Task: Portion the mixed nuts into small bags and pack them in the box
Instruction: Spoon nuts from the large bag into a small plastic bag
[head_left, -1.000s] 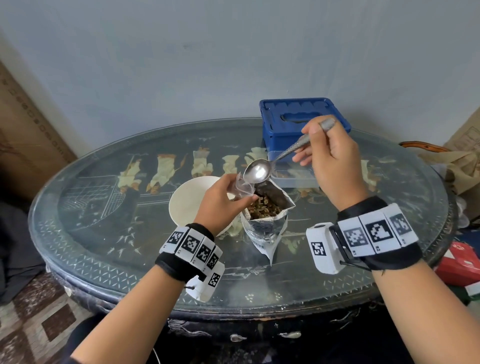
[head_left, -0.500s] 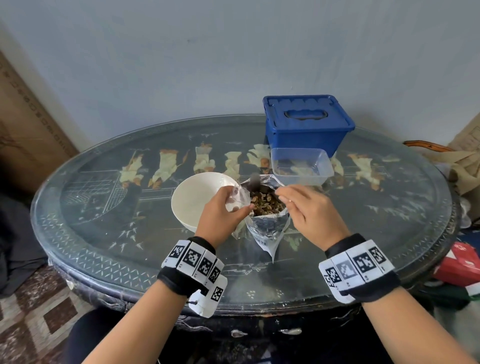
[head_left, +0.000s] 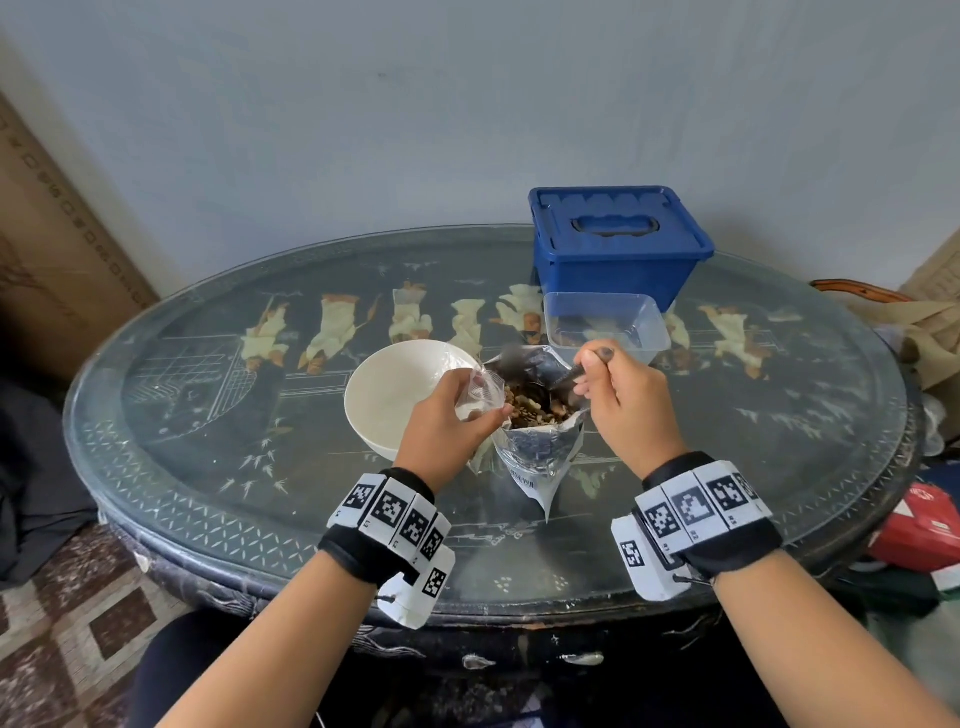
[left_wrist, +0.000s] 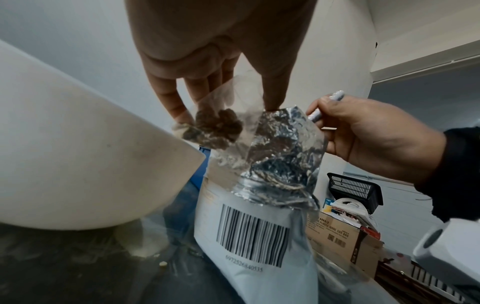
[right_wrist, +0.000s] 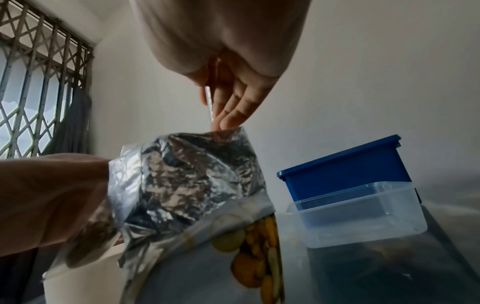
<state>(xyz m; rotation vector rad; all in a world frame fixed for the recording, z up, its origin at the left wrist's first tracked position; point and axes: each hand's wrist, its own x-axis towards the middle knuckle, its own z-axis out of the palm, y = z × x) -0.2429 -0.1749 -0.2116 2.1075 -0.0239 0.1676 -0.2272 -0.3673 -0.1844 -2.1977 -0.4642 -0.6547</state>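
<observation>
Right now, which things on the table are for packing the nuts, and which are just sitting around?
For the job:
- foil nut bag, open
- small clear bag, pinched by the left hand
- spoon, gripped by the right hand
- clear plastic box

Just sitting there:
- white bowl
- blue lidded box
- cardboard carton

Left hand (left_wrist: 207, 51) pinches a small clear bag (left_wrist: 221, 115) holding a few nuts (left_wrist: 215, 131) beside the white bowl (left_wrist: 78, 154). Behind it stands the opened foil pouch (left_wrist: 259, 205), barcode outward. Right hand (left_wrist: 376, 139) grips a spoon handle (left_wrist: 335, 96) above the pouch mouth.
</observation>
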